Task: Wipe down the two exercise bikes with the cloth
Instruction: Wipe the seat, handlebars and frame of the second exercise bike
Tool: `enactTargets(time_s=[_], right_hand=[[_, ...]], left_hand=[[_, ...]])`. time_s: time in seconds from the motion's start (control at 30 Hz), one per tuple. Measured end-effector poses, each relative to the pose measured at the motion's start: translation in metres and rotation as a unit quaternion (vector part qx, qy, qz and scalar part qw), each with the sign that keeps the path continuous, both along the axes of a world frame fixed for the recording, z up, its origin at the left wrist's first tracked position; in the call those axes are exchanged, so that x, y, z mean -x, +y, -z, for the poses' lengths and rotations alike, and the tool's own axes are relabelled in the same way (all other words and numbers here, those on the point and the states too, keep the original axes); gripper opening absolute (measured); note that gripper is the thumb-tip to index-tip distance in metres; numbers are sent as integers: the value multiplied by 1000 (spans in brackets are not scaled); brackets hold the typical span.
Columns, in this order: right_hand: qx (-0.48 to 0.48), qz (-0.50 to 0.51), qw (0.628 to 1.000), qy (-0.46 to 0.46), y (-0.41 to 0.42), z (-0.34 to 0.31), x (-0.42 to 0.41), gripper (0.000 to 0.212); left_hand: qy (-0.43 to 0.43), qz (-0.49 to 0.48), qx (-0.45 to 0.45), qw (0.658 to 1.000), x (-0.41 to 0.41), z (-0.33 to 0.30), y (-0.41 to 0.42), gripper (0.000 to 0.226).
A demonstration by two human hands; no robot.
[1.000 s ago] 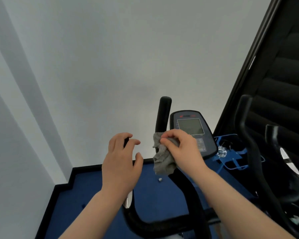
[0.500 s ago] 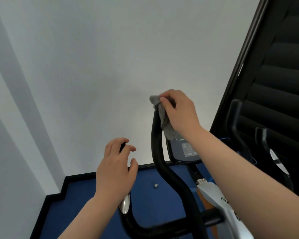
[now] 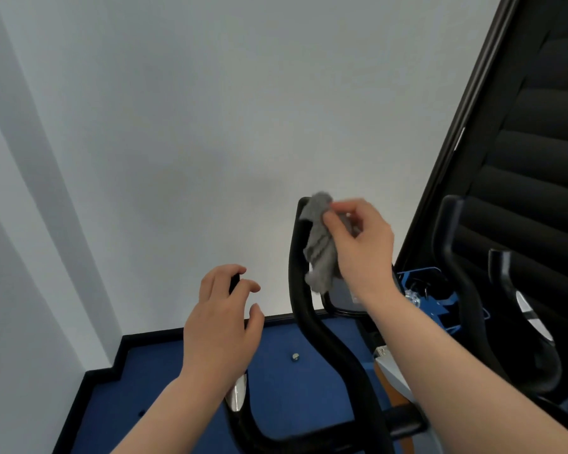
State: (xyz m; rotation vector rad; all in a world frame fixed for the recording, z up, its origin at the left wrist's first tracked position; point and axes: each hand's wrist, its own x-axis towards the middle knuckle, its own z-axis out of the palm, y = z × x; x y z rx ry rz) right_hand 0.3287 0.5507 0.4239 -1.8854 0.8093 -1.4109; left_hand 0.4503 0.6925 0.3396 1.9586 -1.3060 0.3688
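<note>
The right hand [image 3: 363, 247] grips the grey cloth [image 3: 320, 244], its fingers [image 3: 333, 221] curled round the fabric. The cloth is bunched against the upper end of the right handlebar [image 3: 300, 290] of the near exercise bike [image 3: 351, 388], covering the bar's tip and hanging down its side.

The left hand [image 3: 220, 326] is wrapped round the top of the left handlebar [image 3: 235, 283]; only a short black section of that bar shows between the curled fingers. A metal sensor plate [image 3: 236, 393] on the same bar is visible just below the wrist.

Surroundings: a plain white wall [image 3: 210, 109] fills the upper view. The blue floor [image 3: 177, 388] has a black skirting [image 3: 151, 337] along the wall, and a small metal stud [image 3: 295, 356] is set in it between the two handlebars. The second exercise bike [image 3: 466, 290] stands to the right, its black handlebars in front of a dark slatted blind [image 3: 538, 158]. A blue bracket [image 3: 433, 290] sits between the two machines.

Obstructions: the right hand and cloth cover most of the console [image 3: 348, 296]; only its lower edge shows, and its markings cannot be read. The right forearm hides much of the near bike's frame. The second bike is cut off at the right and bottom edges.
</note>
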Motion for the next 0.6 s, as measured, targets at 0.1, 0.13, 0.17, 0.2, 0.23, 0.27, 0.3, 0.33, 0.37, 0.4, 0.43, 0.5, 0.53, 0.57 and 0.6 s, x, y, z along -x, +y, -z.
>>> enactTargets(time_s=[0.1,0.13,0.17,0.2,0.23,0.27,0.3,0.33,0.37,0.4,0.43,0.5,0.53,0.57,0.6], right_hand=[[-15,-4,999,-29,-1,-2,-12,10],[-25,-1,999,-35,3,6,-13,9],[-37,-1,999,-28,7,17,-11,8],[-51,-6,999,-2,12,29,-6,8],[-65,-18,997,37,16,38,0,8],[-80,-36,993,77,17,43,6,8],[-89,-52,989,104,15,41,11,7],[-85,-59,989,105,12,35,15,8],[-73,-54,993,80,8,26,16,9],[-62,-40,997,38,4,14,14,11],[-60,-27,998,-2,1,3,10,13],[-65,-18,997,-35,0,-5,-2,15],[-69,-14,997,-38,3,-1,-7,16],[-72,-8,997,-33,7,9,-10,17],[-73,-1,997,-21,11,21,-9,18]], left_hand=[[6,-5,1,1000,2,0,0,18],[8,-8,3,1000,2,0,-1,18],[9,-11,4,1000,3,0,-1,18],[8,-13,4,1000,3,0,-1,18],[6,-14,4,1000,4,0,-1,17],[4,-14,4,1000,4,0,-1,17],[3,-14,5,1000,3,0,-1,17],[4,-14,5,1000,3,0,-1,17],[5,-13,5,1000,3,0,-1,17],[6,-13,4,1000,3,-1,-1,17],[9,-13,4,1000,4,-1,-1,16],[14,-14,6,1000,4,-1,0,16],[16,-15,6,1000,4,-1,0,16],[15,-15,6,1000,4,-1,0,16],[14,-14,7,1000,4,-1,1,16]])
